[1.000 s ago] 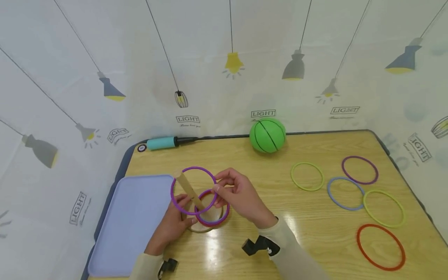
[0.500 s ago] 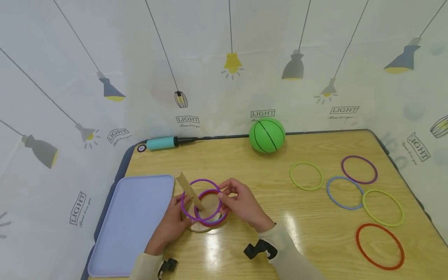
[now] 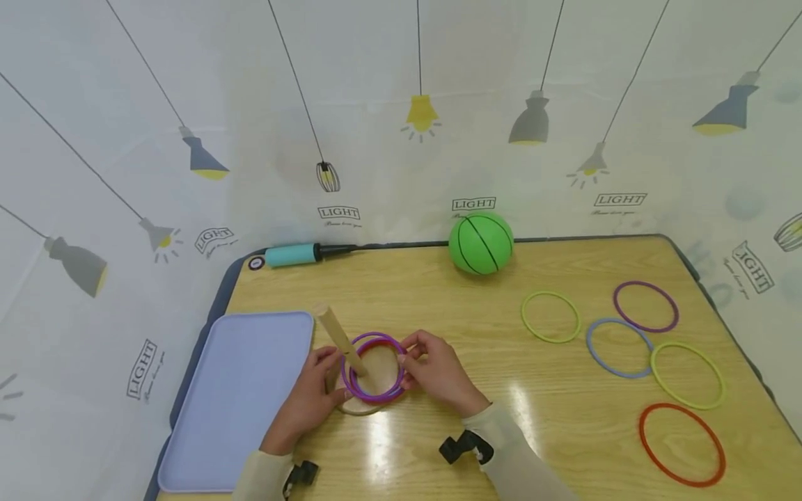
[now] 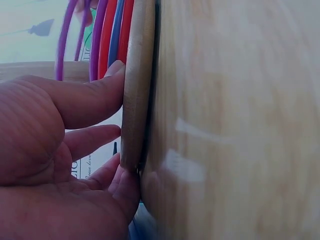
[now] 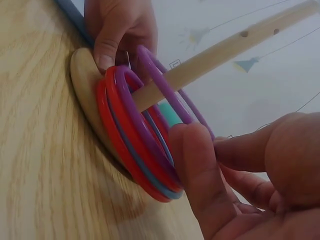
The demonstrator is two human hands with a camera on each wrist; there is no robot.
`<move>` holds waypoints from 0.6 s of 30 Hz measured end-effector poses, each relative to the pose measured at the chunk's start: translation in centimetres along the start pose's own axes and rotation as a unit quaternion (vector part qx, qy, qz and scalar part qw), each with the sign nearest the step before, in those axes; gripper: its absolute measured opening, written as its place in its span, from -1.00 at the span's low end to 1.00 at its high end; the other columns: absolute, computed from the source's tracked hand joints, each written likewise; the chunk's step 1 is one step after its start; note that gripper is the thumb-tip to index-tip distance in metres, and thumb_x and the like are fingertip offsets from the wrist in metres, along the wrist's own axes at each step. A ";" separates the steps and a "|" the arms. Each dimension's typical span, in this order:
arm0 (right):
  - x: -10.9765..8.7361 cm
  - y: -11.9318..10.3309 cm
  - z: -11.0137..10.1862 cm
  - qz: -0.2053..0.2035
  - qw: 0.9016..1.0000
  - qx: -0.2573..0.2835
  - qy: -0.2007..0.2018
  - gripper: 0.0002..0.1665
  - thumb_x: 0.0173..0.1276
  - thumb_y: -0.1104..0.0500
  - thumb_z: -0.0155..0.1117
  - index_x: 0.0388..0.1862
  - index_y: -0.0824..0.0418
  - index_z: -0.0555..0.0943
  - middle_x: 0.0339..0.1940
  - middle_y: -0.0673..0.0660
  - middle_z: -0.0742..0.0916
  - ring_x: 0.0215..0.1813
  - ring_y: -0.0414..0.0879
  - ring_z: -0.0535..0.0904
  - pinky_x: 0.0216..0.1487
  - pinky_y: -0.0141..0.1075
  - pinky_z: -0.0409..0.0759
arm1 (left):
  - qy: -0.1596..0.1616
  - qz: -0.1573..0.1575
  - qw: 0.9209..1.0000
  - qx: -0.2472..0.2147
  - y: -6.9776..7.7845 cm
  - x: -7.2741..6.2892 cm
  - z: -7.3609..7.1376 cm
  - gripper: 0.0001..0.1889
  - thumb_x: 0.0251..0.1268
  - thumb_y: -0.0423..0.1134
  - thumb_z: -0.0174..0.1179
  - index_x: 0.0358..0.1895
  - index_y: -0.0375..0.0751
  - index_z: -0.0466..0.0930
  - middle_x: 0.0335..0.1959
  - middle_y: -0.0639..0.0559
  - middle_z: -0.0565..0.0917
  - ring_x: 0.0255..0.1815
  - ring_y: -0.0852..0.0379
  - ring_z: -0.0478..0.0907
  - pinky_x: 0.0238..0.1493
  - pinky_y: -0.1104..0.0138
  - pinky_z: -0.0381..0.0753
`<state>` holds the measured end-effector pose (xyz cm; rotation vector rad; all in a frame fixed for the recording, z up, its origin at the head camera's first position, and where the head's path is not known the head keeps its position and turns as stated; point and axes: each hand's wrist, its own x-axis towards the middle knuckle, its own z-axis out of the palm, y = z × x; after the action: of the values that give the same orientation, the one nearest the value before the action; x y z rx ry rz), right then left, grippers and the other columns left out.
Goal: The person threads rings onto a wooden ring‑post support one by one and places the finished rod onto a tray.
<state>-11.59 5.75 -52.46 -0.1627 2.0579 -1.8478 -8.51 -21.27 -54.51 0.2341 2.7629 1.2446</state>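
A wooden peg (image 3: 338, 335) rises from a round wooden base (image 4: 136, 95). My left hand (image 3: 311, 391) grips the base's left edge, with the thumb on its upper face and fingers around the rim. Red, blue and purple rings lie stacked around the peg on the base; the top one is a purple ring (image 5: 131, 107). Above this stack, my right hand (image 3: 441, 372) pinches another purple ring (image 5: 167, 90) by its right side. The held ring encircles the peg and stands apart from the stack in the right wrist view.
On the right of the table lie loose yellow-green, blue, purple and red rings, among them a red ring (image 3: 681, 480). A green ball (image 3: 481, 243) and a teal pump (image 3: 293, 255) stand at the back. A lavender tray (image 3: 241, 403) is at left.
My right hand has brought the purple ring down along the peg, from near its top to just over the stacked rings. The left hand has stayed on the base.
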 end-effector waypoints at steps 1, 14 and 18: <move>0.0 0.1 -0.1 0.000 1.000 -0.006 0.003 -0.77 0.54 0.31 0.29 0.10 0.37 0.59 -0.31 0.23 0.68 -0.46 -0.02 0.76 -0.31 -0.06 0.82 | -0.002 -0.004 1.000 0.000 0.0 0.0 0.0 -0.21 0.13 -0.46 0.51 0.48 -0.50 0.42 0.45 -0.39 0.39 0.51 -0.42 0.34 0.55 -0.22 0.29; 0.1 0.8 -0.6 0.012 0.998 -0.054 0.036 -0.81 0.46 0.29 0.38 -0.01 0.35 0.67 -0.37 0.19 0.73 -0.48 0.02 0.77 -0.41 -0.15 0.79 | -0.006 -0.007 1.000 0.001 0.7 -0.1 -0.3 -0.22 0.18 -0.39 0.53 0.47 -0.51 0.43 0.45 -0.41 0.38 0.51 -0.42 0.34 0.53 -0.24 0.29; 0.1 1.0 -0.8 0.001 0.995 -0.092 0.040 -0.83 0.44 0.29 0.41 -0.05 0.31 0.67 -0.43 0.12 0.73 -0.52 0.01 0.76 -0.47 -0.25 0.71 | -0.003 -0.006 1.000 -0.003 0.7 -0.2 -0.2 -0.22 0.15 -0.39 0.55 0.46 -0.51 0.44 0.45 -0.42 0.39 0.50 -0.43 0.34 0.53 -0.25 0.28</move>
<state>-11.80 6.61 -53.43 -0.1358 2.2802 -1.6873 -8.29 -20.99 -53.86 0.2205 2.7500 1.2476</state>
